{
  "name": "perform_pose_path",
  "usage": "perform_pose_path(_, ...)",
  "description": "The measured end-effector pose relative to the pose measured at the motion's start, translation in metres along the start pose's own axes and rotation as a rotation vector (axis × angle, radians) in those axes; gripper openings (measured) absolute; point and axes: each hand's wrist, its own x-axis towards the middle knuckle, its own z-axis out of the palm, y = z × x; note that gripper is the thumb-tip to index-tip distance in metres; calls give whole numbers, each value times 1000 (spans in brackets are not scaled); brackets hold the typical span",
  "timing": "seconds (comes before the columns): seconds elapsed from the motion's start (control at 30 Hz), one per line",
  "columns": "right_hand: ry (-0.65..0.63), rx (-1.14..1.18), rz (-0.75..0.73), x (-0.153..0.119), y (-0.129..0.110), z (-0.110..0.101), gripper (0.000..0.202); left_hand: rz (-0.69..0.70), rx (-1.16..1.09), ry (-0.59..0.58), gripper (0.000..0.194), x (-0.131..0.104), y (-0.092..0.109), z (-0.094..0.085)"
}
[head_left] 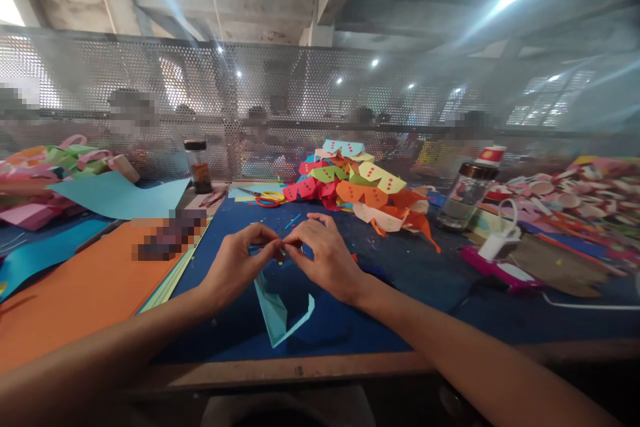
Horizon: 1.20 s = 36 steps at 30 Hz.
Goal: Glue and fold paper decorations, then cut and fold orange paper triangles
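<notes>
My left hand (231,265) and my right hand (327,257) meet above the blue table mat, thumbs and forefingers pinched together tip to tip. Whatever sits between the fingertips is too small and covered to make out. Just below them is a folded light blue paper piece (274,320), bent in a V; its upper end reaches under my left hand, and I cannot tell whether it is held. Small coloured paper scraps (295,220) lie beyond the fingers. Farther back, scissors (267,198) with red and yellow handles rest near a pile of folded paper shapes (363,195) with red dots.
Orange paper sheets (95,280) are stacked at left, under a blurred item. A lidded jar (199,170) stands behind them, a glass bottle (463,197) at right. Near that is a magenta device (500,270) with a white cord. Perforated metal screen (280,80) closes the back.
</notes>
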Motion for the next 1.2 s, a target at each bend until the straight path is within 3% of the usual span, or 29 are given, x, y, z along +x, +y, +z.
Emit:
perform_pose_path(0.47,-133,74,28,0,3,1,9,75,50,-37,15,1,1,0)
perform_pose_path(1.2,-183,192,88,1,5,3,9,95,140,-36,16,1,-1,-2)
